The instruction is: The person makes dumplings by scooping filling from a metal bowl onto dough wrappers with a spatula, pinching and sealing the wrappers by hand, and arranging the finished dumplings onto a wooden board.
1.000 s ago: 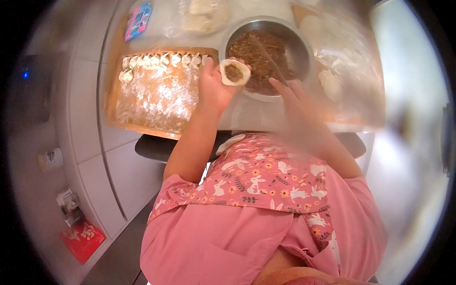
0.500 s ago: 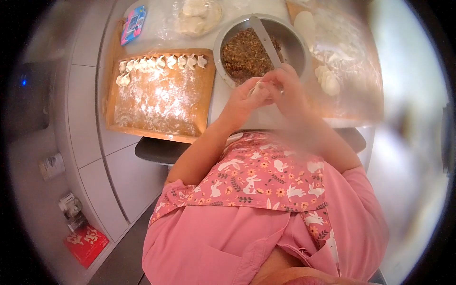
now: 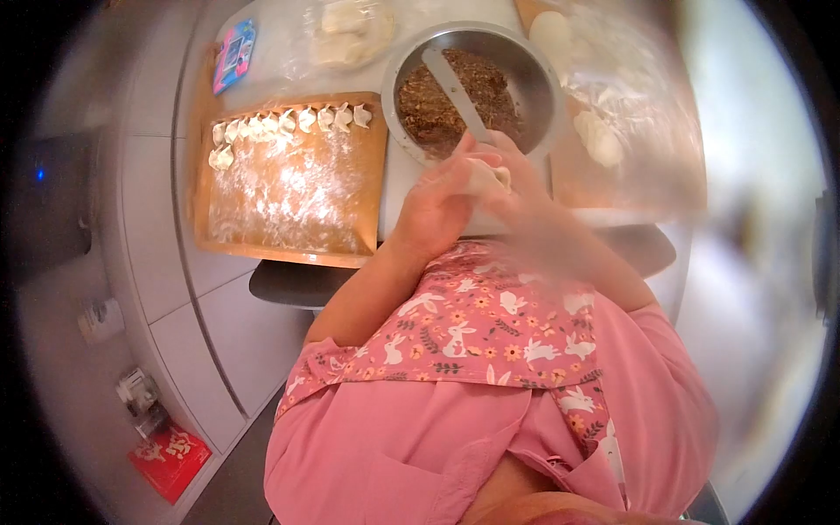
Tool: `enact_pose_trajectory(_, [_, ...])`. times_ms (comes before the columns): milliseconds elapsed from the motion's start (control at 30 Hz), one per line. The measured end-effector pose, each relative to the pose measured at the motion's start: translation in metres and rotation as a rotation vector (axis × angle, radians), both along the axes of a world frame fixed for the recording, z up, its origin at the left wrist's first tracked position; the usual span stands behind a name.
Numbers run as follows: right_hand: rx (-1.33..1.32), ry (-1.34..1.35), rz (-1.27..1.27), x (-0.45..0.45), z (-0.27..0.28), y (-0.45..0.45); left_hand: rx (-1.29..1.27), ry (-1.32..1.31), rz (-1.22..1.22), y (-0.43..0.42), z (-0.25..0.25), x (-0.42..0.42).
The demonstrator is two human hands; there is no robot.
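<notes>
My left hand [image 3: 437,206] and my right hand [image 3: 518,185] meet just below the metal bowl [image 3: 544,105]. Between them is a folded white dumpling [image 3: 492,175], partly hidden by the fingers. A flat light spatula [image 3: 457,92] sticks up from my right hand, its far end over the brown minced filling [image 3: 424,101] in the bowl. To the left, a floured wooden board [image 3: 293,192] carries a row of finished dumplings [image 3: 286,123] along its far edge, with a couple more below the row's left end.
A pink and blue packet [image 3: 234,57] lies at the far left of the table. Dough under clear plastic [image 3: 350,35] is at the back. On the right, a plastic-covered board [image 3: 630,179] holds pale wrappers [image 3: 598,138]. A dark stool edge [image 3: 293,284] shows below the table.
The open filled wrapper on my left hand is now folded between both hands. My right hand has come over to my left, and the spatula has swung up with its tip further left.
</notes>
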State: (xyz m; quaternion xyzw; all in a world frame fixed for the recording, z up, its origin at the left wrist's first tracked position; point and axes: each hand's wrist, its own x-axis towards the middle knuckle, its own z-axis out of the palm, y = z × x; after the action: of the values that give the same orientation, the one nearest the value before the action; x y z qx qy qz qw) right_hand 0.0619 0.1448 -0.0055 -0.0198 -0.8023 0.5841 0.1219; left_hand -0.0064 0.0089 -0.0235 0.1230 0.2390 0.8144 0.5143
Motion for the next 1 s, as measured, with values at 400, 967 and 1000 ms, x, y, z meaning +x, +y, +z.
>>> enact_pose_trajectory(400, [-0.263, -0.301, -0.046, -0.005, 0.014, -0.015, -0.209, 0.137, 0.191, -0.003, 0.026, 0.008])
enact_pose_trajectory(967, [0.004, 0.082, 0.101, 0.008, 0.043, -0.022, -0.374, 1.088, 0.397, -0.001, 0.049, 0.015])
enact_pose_trajectory(1000, [0.275, 0.282, 0.107, 0.004, 0.032, -0.018, -0.378, 1.034, 0.42, 0.0, 0.05, 0.016])
